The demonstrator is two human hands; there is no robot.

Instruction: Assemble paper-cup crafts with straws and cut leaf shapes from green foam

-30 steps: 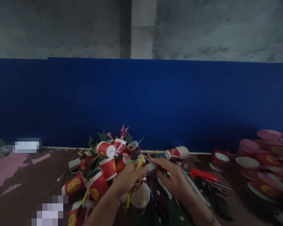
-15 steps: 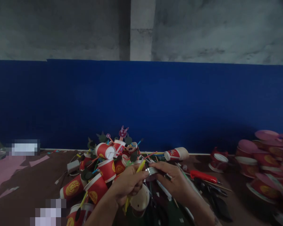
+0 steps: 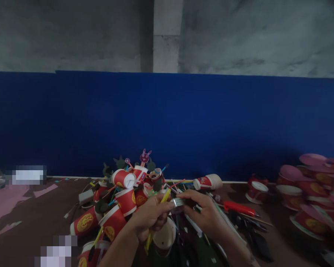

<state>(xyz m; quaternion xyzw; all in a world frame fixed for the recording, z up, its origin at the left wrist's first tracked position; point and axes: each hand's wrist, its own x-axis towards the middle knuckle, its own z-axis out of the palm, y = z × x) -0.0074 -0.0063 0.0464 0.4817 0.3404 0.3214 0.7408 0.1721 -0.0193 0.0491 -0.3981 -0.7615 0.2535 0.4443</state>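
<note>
My left hand [image 3: 153,215] is closed around a slanting yellow straw [image 3: 165,195], whose lower end sticks out beneath the fingers. Its thumb and fingertip also reach the edge of a small roll of clear tape [image 3: 178,202]. On the other side, the fingers of my right hand [image 3: 202,207] pinch that roll. Under my hands stands a paper cup [image 3: 164,237] with its pale round end facing up and small dark holes in it. Part of the cup is hidden by my left hand.
Red paper cups [image 3: 125,200] with straws and animal cutouts are heaped at the left. A cup stack [image 3: 208,182] lies behind my right hand. Right of it are a red-handled tool [image 3: 241,208], a black tool [image 3: 257,237] and pink-topped cups [image 3: 314,185]. Pink paper [image 3: 5,204] lies far left.
Both hands stay almost in place, still on the straw and the tape roll. The view has shifted very slightly.
</note>
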